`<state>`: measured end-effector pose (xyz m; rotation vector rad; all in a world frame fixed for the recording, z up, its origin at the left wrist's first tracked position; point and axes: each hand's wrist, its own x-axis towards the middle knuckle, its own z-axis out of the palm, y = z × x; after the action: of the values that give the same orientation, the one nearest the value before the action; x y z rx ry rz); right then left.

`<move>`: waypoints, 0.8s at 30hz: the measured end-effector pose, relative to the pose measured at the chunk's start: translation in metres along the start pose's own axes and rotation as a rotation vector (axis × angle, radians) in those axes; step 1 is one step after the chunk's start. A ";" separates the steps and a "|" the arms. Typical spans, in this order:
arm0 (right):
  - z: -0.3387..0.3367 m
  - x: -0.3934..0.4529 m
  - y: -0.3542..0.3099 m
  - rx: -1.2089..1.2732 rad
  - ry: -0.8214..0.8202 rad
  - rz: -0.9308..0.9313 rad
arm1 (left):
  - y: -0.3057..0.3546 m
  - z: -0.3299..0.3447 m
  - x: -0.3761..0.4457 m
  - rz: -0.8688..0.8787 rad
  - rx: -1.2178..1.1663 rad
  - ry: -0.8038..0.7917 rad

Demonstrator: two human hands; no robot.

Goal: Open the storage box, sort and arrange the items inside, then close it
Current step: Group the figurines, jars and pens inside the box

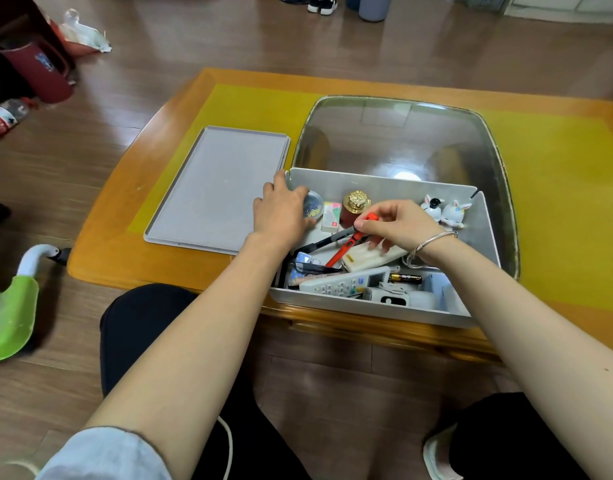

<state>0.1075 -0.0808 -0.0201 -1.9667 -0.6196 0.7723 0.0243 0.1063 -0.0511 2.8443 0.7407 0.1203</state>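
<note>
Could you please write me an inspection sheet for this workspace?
Surface: wooden table with yellow mat.
Job's things: grey storage box open, its lid lying flat to the left; remote control, battery, rabbit figurines inside.
Clutter: metal tray under the box.
Hands: left hand holds a round clear case; right hand pinches a red pen.
Cables: nothing seen.
Surroundings: wood floor, plastic bottle, green chair.
</note>
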 end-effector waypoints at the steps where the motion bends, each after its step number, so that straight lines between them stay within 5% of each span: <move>1: -0.002 -0.001 0.001 0.006 0.003 -0.005 | 0.000 0.000 0.001 0.000 0.000 -0.004; 16: -0.044 -0.014 0.027 -0.143 0.266 0.036 | 0.000 0.003 -0.002 -0.012 0.058 0.017; 24: -0.039 -0.009 0.029 -0.570 0.330 -0.101 | -0.004 0.006 -0.010 -0.007 -0.016 0.017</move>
<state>0.1334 -0.1220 -0.0276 -2.4836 -0.7864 0.1997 0.0148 0.1038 -0.0584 2.8285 0.7500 0.1490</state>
